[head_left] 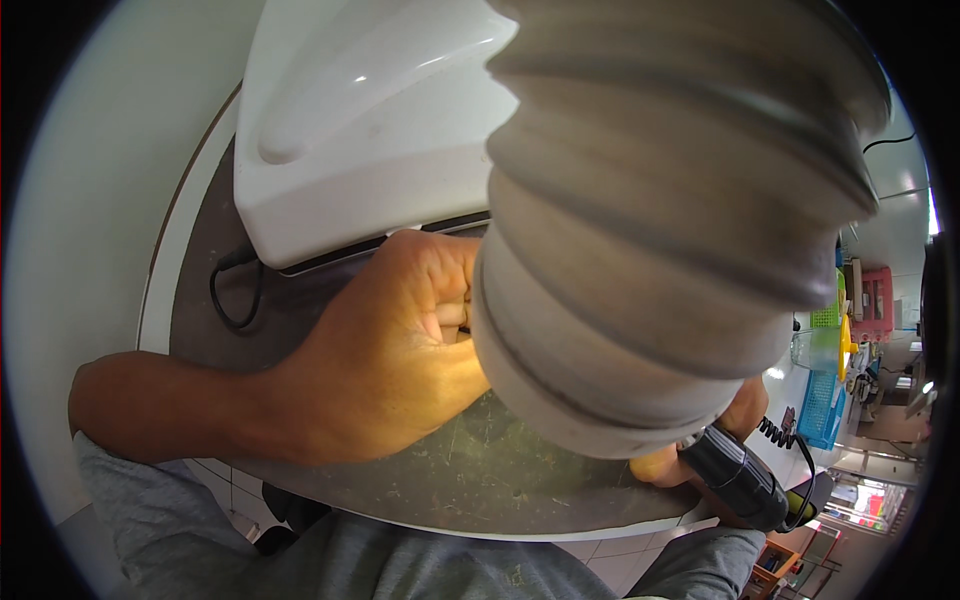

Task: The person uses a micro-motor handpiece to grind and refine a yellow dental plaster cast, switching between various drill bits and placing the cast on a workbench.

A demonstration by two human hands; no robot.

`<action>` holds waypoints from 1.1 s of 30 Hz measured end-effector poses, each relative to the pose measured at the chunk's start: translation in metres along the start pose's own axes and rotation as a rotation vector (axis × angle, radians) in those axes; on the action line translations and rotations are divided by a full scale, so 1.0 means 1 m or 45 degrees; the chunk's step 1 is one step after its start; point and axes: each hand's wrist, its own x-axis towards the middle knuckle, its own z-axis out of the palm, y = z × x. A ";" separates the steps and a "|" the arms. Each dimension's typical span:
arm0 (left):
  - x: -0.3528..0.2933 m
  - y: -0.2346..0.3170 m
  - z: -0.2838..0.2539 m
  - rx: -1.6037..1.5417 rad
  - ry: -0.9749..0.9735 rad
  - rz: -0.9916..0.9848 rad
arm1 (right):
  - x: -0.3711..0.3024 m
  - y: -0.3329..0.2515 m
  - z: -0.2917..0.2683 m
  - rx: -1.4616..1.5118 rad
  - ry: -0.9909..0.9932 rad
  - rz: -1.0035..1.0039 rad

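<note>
My left hand (pixel 385 350) reaches in from the left with its fingers curled inward. Its fingertips, and whatever they may hold, are hidden behind a large grey ribbed hose (pixel 650 230). Low on the right, my right hand (pixel 660 467) is closed around a black rotary handpiece (pixel 735 478) with a coiled black cord. The hose covers most of that hand and the front end of the handpiece. A yellowish light falls on the left hand and on the scratched dark tabletop (pixel 480 470) below.
A white machine housing (pixel 370 160) stands behind my left hand, with a black cable (pixel 238 300) looping from its corner. The pale wall (pixel 100 230) rises at the left. Pink, green and blue baskets (pixel 822 408) line a white counter at the right.
</note>
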 end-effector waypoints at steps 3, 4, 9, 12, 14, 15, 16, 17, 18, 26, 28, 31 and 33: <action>0.000 0.000 0.000 -0.019 -0.011 0.025 | -0.001 -0.001 0.001 -0.014 0.002 0.022; 0.001 0.000 0.000 0.014 -0.012 0.031 | -0.004 -0.001 0.004 0.024 0.049 0.037; -0.003 0.011 0.003 0.081 -0.005 0.028 | -0.002 -0.002 0.002 0.033 0.068 0.068; -0.001 0.008 0.001 0.070 -0.009 0.020 | 0.001 -0.003 0.001 -0.068 0.022 -0.001; 0.000 0.000 -0.001 0.023 -0.020 -0.004 | 0.002 -0.004 0.003 -0.094 0.022 0.003; 0.000 -0.003 -0.002 -0.024 -0.016 0.025 | 0.003 -0.004 0.003 -0.094 0.021 0.002; 0.000 -0.005 -0.001 -0.070 -0.013 0.052 | 0.003 -0.002 0.003 -0.058 0.017 -0.001; 0.005 0.014 0.003 -0.072 -0.016 0.049 | 0.002 -0.001 0.002 -0.025 0.015 -0.002; 0.006 0.039 0.004 0.120 -0.028 -0.143 | 0.001 -0.001 0.002 -0.027 0.018 0.000; -0.001 0.024 0.010 0.290 0.071 0.097 | 0.002 -0.002 0.001 -0.058 0.007 -0.017; 0.001 0.035 0.000 0.164 -0.056 -0.153 | 0.000 0.000 0.004 -0.036 0.045 -0.022; -0.001 0.021 0.002 0.146 -0.029 0.030 | -0.001 -0.001 0.002 -0.017 0.063 -0.007; -0.002 0.041 0.022 0.316 0.056 -0.046 | 0.000 -0.001 0.001 -0.017 0.043 0.011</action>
